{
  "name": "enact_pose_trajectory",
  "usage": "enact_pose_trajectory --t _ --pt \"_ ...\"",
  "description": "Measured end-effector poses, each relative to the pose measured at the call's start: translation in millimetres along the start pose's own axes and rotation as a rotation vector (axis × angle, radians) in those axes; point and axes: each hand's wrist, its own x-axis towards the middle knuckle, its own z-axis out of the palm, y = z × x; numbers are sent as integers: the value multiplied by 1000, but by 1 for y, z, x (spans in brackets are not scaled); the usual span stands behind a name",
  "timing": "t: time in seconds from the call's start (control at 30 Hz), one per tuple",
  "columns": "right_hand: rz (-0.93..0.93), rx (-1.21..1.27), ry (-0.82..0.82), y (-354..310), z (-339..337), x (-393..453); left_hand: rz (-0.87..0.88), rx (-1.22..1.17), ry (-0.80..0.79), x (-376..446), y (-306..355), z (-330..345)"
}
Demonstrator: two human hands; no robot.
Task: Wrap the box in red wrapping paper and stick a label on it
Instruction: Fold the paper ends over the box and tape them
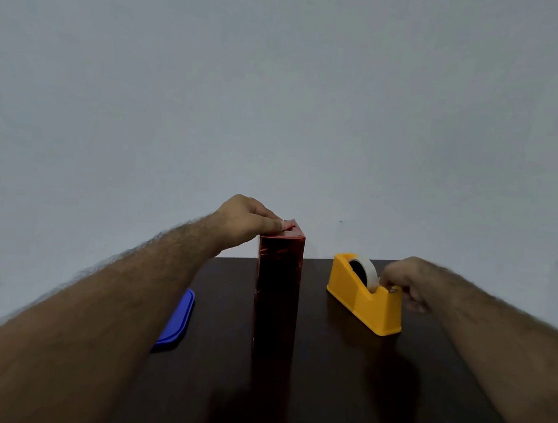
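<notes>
The box, already clad in red wrapping paper, is stood upright near the middle of the dark table. Its folded top flaps are pressed down by the left hand, thumb laid flat on the paper. Just to the right, the yellow tape dispenser is reached by the right hand, whose fingers appear to be pinched at the cutter end, though blur leaves the tape itself unseen. The top-sealing step is judged in hand; next, a strip must be drawn, torn and laid across the held flaps. A blue lid lies at the left edge.
</notes>
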Motion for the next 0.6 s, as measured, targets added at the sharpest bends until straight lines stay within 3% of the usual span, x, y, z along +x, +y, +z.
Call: enact_pose_trajectory --t 0.23,0.47,0.6 --pt "71 214 -79 0 -4 3 -11 -21 -13 0 0 0" --pt "102 673 -157 13 -4 -9 -24 -6 -8 0 -1 -2" --pt "53 784 -179 27 1 -8 -24 -5 -8 -2 0 -1"
